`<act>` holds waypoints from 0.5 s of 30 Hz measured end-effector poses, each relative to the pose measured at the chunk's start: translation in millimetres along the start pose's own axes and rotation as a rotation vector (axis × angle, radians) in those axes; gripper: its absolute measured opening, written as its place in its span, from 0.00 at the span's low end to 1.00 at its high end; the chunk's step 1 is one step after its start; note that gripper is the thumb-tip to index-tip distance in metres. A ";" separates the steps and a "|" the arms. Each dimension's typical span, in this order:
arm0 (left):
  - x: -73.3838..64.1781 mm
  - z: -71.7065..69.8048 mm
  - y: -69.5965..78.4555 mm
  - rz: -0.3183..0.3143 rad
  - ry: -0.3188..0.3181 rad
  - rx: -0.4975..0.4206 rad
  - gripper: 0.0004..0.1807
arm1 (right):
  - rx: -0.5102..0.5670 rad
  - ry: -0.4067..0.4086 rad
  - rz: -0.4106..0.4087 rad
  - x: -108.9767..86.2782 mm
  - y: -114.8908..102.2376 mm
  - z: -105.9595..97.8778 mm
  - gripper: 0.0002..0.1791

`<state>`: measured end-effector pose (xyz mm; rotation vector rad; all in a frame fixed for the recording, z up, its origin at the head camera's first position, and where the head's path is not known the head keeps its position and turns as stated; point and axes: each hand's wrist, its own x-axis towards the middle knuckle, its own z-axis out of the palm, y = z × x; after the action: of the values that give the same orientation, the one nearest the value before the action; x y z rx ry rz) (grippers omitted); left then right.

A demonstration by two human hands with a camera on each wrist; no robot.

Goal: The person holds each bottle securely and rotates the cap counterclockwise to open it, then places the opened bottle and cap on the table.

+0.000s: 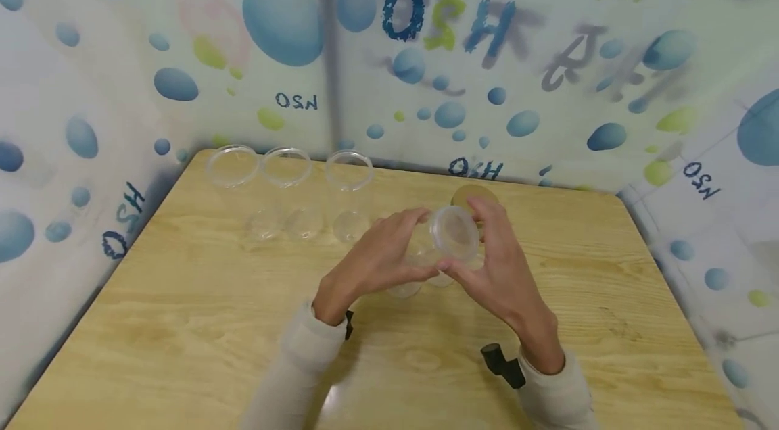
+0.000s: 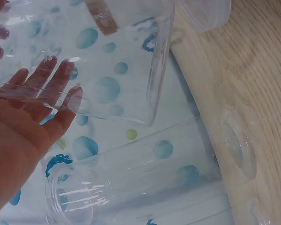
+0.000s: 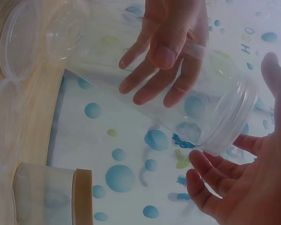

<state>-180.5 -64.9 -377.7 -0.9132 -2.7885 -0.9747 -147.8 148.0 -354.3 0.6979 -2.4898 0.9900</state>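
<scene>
My left hand (image 1: 386, 247) grips the body of a tall clear jar (image 3: 145, 89), its fingers and thumb wrapped round the side. The jar is tilted, with its capped end toward my right hand (image 1: 499, 261). A translucent lid (image 1: 455, 234) sits on that end. Around the lid's edge my right hand's fingers are spread and loosely curved, fingertips right at the rim. In the right wrist view the right thumb (image 3: 274, 75) stands apart from the lid. The left wrist view shows the left fingers (image 2: 61, 98) against the clear wall.
Three tall clear jars (image 1: 349, 170) stand open in a row at the back left of the wooden table (image 1: 182, 322). A short jar with a gold lid (image 3: 83, 197) stands beyond my hands. Several loose clear lids (image 3: 19, 42) lie on the table. Patterned walls border its back and sides.
</scene>
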 end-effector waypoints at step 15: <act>-3.7 1.1 -0.2 0.011 0.013 0.018 0.48 | -0.093 -0.012 0.030 -1.1 -6.5 1.8 0.42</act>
<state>-177.4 -66.3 -379.5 -0.9159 -2.7739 -0.9492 -143.4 142.9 -352.6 0.6414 -2.5448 0.8766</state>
